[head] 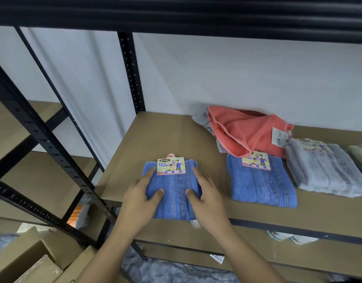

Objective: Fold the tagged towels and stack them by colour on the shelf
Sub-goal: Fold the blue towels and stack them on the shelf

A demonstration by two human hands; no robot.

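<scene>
In the head view, a folded blue towel (172, 188) was seen lying on the brown shelf (165, 135), its 6 o'clock end overhanging the front edge a little and its card tag (171, 166) at the 12 o'clock end. The left hand (141, 197) was laid along the 9 o'clock side of the towel and the right hand (206, 199) along the 3 o'clock side. The fingers of both were stretched nearly straight, with the thumbs pressed on top of the cloth and nothing clasped. A second blue towel (262, 180) lay apart at 3 o'clock, a grey towel (327, 170) beyond it, and a crumpled coral towel (247, 131) at about 1 o'clock, partly over the second blue one. The step appeared to be squaring the fold before stacking. It would be done well if the sides were pressed inward evenly, the tag kept uppermost, and the towel then lifted from beneath and carried toward 3 o'clock onto the matching blue one, edges aligned. The coral cloth would probably need clearing from that towel first.
</scene>
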